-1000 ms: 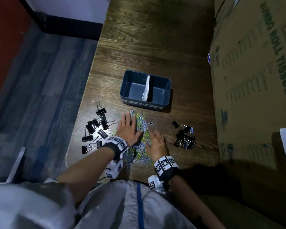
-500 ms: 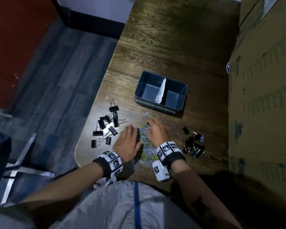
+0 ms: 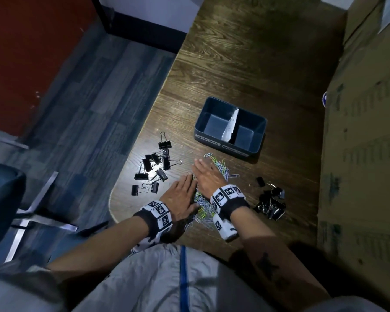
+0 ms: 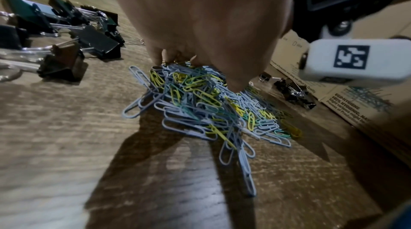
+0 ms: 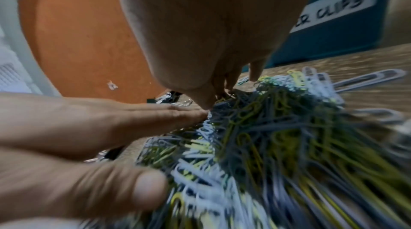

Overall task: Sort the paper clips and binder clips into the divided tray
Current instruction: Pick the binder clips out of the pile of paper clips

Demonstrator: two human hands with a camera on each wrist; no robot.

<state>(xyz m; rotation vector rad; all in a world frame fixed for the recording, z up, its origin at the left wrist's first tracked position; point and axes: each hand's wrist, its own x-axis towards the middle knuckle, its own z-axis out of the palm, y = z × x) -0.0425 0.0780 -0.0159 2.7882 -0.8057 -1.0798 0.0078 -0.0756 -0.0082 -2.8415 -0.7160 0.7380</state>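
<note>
A dark blue tray (image 3: 221, 144) with a white divider stands on the wooden table, both halves bare. In front of it lies a pile of coloured paper clips (image 3: 222, 167), also seen close up (image 4: 200, 106) (image 5: 278, 136). My left hand (image 3: 181, 194) lies flat against the pile's left side, fingers straight (image 5: 155, 113). My right hand (image 3: 204, 174) rests flat on top of the pile, its fingertips (image 5: 231, 81) dipping into the clips. Black binder clips (image 3: 154, 167) lie scattered to the left, and a second heap (image 3: 271, 201) to the right.
A large cardboard box (image 3: 358, 154) walls off the table's right side. The table's rounded left edge (image 3: 113, 199) runs close to the left binder clips, with blue floor below. The tray's front wall (image 5: 333, 27) bears a label ending in "CLIPS".
My right hand has slid forward over the pile toward the tray while my left hand has drawn back toward me. The clips are bunched more tightly between the hands.
</note>
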